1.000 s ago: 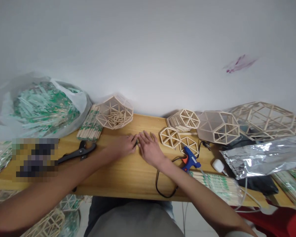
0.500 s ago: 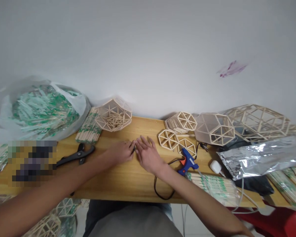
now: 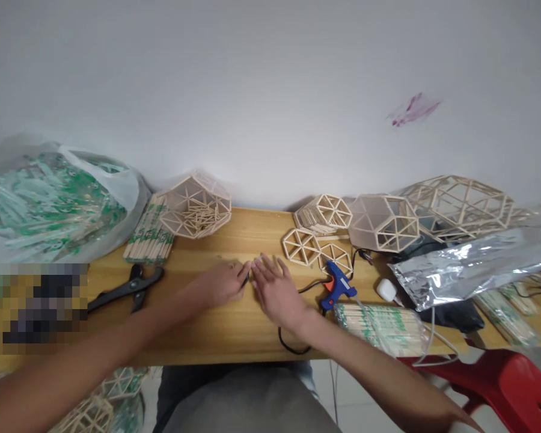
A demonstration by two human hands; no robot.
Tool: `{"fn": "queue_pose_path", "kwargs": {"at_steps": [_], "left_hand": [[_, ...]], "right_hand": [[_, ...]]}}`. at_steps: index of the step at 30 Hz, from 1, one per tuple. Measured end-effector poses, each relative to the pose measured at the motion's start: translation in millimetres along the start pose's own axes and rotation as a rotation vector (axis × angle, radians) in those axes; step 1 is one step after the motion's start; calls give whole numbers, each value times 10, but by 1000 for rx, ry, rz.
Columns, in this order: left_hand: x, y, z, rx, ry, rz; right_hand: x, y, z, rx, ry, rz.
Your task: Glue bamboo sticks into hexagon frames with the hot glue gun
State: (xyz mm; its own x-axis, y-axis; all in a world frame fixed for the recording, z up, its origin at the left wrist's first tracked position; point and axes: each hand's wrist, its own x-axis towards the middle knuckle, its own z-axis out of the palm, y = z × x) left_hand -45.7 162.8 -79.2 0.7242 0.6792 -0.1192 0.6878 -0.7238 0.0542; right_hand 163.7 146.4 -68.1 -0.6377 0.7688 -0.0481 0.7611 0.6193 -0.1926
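Note:
My left hand (image 3: 228, 281) is low over the wooden table (image 3: 216, 337), its fingers curled together; a small dark bit shows by its fingertips, too little to name. My right hand (image 3: 276, 290) lies beside it with fingers stretched out and slightly spread. The fingertips of both hands meet, and whatever may lie beneath them is hidden. To the right of my right hand are flat hexagonal stick frames (image 3: 301, 246) and a blue glue gun (image 3: 338, 285) with a black cable.
At left are a plastic bag (image 3: 135, 198) of wrappers, wrapped sticks (image 3: 149, 231), a hexagonal holder (image 3: 225, 207) with short sticks, and black pliers (image 3: 117, 294). At right are stacked hexagons (image 3: 329, 213), a white plug (image 3: 386, 290), packaged sticks (image 3: 388, 328), silver foil (image 3: 473, 279) and a red chair (image 3: 518, 385).
The camera view has shifted, so most table items sit further left and some higher, with more red chair showing. Both hands stay together at nearly the same spot, fingertips still meeting.

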Motion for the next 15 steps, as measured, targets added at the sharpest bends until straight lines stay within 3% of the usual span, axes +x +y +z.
{"fn": "queue_pose_path", "kwargs": {"at_steps": [3,5,7,12,15], "left_hand": [[333,-203,-147,3,2,-64],[437,-267,-188,3,5,-64],[371,-206,-142,1,-3,-45],[-29,163,113,-2,29,103],[108,140,68,-19,11,47]], "right_hand": [[331,166,-113,-27,-15,91],[423,220,-166,-37,-13,109],[303,193,-159,-35,0,73],[-325,-3,14,-19,34,3],[-253,59,13,-32,20,38]]}}
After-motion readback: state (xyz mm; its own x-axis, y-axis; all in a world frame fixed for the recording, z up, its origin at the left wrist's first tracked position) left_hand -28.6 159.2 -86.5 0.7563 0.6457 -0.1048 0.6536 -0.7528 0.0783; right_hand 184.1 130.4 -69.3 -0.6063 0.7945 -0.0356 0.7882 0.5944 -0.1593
